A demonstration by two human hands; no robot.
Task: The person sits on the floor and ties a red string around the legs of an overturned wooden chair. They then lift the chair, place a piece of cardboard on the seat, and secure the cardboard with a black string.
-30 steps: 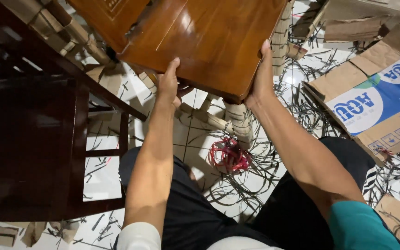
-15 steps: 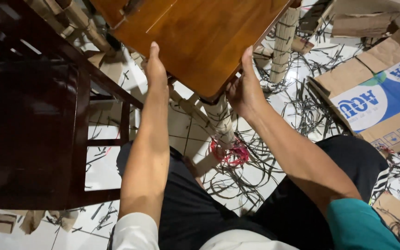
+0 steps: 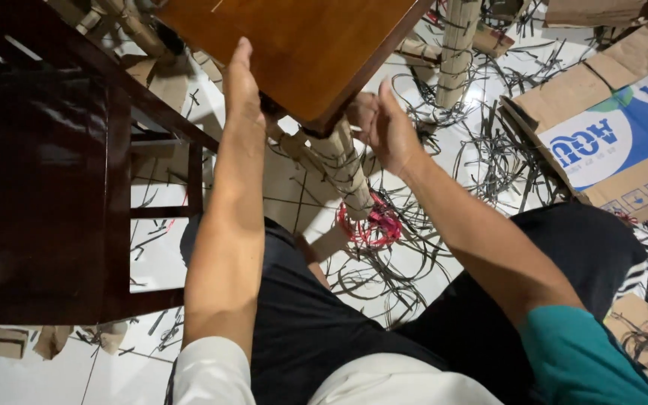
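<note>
Wooden tabletop point(image 3: 301, 52), brown and glossy, sits at top centre of the head view, its near corner pointing down toward the person. Compared with half a second ago and a second ago, the panel has shifted up and left in the view, and more of the cardboard-wrapped leg point(image 3: 346, 169) under its corner now shows. Left hand point(image 3: 243, 86) lies flat along the left edge of the tabletop, fingers extended upward, palm pressed to the wood; open, bracing rather than clasping. Right hand point(image 3: 385, 129) has come off the right edge, where it gripped earlier, and now sits just below the corner, fingers curled inward near the top of the wrapped leg; contact with the leg or the underside of the panel cannot be told. Judgement: support of the piece has passed mainly to the left hand while the right works at the corner joint. A dark wooden chair point(image 3: 46, 180) stands to the left, a printed cardboard box point(image 3: 609, 142) at right, and black plastic straps point(image 3: 384, 262) plus a red strap tangle point(image 3: 373, 225) litter the white floor.
</note>
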